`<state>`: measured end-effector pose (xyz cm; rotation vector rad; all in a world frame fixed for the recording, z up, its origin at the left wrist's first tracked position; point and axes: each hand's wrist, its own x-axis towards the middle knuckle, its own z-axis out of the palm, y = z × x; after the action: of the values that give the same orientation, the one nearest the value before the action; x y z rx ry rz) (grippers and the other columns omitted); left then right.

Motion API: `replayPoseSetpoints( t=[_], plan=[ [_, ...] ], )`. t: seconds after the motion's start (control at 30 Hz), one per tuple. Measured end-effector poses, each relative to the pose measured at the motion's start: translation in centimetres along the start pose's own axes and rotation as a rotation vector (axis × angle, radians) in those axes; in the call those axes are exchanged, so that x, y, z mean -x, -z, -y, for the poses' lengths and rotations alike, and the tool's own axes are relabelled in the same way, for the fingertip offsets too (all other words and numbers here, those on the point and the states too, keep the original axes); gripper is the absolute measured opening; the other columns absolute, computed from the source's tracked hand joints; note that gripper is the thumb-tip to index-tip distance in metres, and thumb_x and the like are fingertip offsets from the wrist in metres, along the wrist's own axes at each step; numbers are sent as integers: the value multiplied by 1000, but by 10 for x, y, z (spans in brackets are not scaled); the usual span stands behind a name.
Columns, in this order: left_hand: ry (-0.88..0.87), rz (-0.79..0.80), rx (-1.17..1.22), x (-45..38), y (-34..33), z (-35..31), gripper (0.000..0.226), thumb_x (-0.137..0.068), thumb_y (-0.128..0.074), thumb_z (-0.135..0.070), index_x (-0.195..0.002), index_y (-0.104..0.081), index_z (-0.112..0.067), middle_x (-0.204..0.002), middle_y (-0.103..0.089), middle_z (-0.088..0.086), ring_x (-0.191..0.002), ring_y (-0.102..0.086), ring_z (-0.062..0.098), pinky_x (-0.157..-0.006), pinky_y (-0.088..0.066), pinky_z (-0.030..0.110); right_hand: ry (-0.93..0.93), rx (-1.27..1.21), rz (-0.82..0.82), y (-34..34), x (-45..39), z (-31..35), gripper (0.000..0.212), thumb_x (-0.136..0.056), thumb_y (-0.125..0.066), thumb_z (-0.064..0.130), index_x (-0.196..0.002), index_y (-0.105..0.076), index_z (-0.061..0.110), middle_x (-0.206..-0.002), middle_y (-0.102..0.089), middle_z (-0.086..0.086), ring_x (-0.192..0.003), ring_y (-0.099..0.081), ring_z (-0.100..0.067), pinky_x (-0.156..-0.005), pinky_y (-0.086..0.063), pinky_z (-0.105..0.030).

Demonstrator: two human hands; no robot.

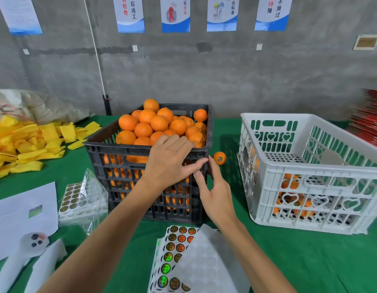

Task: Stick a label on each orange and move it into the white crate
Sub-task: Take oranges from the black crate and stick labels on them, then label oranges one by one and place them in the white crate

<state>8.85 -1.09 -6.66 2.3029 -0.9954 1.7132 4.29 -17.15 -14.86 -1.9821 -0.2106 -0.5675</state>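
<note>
Black crate (120, 157) full of oranges (160, 123) stands on the counter (289, 261). Above its front rim, the left hand (168, 161) reaches with relaxed fingers, holding nothing. Beside the crate's right corner, the right hand (217, 195) is loose and empty too.

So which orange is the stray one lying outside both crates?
Find the black crate heaped with oranges and the white crate to its right. On the green tablecloth in the gap between them lies a lone orange. It alone lies outside both crates, and it carries a round label.
</note>
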Motion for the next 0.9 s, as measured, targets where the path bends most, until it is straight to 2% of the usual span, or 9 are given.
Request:
replayPoseSetpoints(
  t=[0.1,0.2,0.27,0.37,0.5,0.6,0.7,0.8,0.9],
  plan=[
    [93,51,41,16,2,-18,45,-99,-65,-41,-129,-68,-8,-127,-69,6,-120,-63,28,-107,-44,43,23,16,-7,5,7,-2,65,-99,-48,64,-157,-25,46,-146,-59,7,-77,-57,-5,-84,-53,-31],
    [173,82,52,35,11,-38,55,-97,-63,-26,-147,-52,-4,-154,-50,10,-147,-42,27,-124,-26,49,59,22,3,11,19,-3,59,-102,-54,54,-155,-34,41,-152,-52,14,-124,-56,2,-106,-49,-33],
    [263,112,88,48,22,-55,56,-95,-64,-21,-146,-51,-2,-159,-42,15,-151,-35,32,-124,-26,53,33,79,23,15,32,-9,54,-102,-56,48,-152,-41,32,-146,-55,12,-130,-55,-6,-106,-49,-38],
    [446,224,218,75,41,-81,48,-93,-68,-22,-136,-57,-4,-152,-47,14,-141,-44,32,-116,-37,46,6,280,116,23,55,-27,51,-102,-56,46,-146,-47,22,-136,-58,6,-125,-56,-13,-100,-50,-38],
    [836,683,324,117,64,-114,49,-97,-65,-41,-132,-52,-11,-133,-51,5,-123,-49,28,-99,-47,40,-94,515,294,34,79,-54,44,-100,-55,46,-131,-62,16,-128,-58,3,-121,-52,-18,-100,-47,-38],
    [1150,1013,279,140,70,-135,68,-99,-52,-59,-144,-37,-11,-148,-39,10,-137,-33,34,-113,-30,46,-109,643,305,29,93,-60,38,-101,-50,46,-112,-70,15,-115,-57,2,-106,-50,-18,-88,-45,-35],
    [1250,937,379,149,72,-144,68,-102,-53,-51,-149,-33,-7,-155,-33,10,-146,-24,29,-120,-21,44,-47,700,326,23,99,-56,45,-101,-47,56,-106,-71,18,-107,-51,7,-99,-46,-15,-87,-42,-34],
    [1362,846,538,150,73,-139,55,-103,-57,-37,-147,-40,-7,-144,-45,7,-140,-36,29,-116,-34,42,0,685,394,18,98,-50,58,-97,-44,70,-119,-69,22,-112,-51,8,-103,-47,-13,-92,-43,-33],
    [1313,928,537,154,76,-132,49,-106,-51,-26,-150,-40,-8,-148,-45,8,-140,-41,34,-116,-37,47,32,651,467,18,94,-46,64,-94,-46,73,-127,-67,23,-108,-51,10,-103,-47,-12,-91,-45,-32]
  ],
)
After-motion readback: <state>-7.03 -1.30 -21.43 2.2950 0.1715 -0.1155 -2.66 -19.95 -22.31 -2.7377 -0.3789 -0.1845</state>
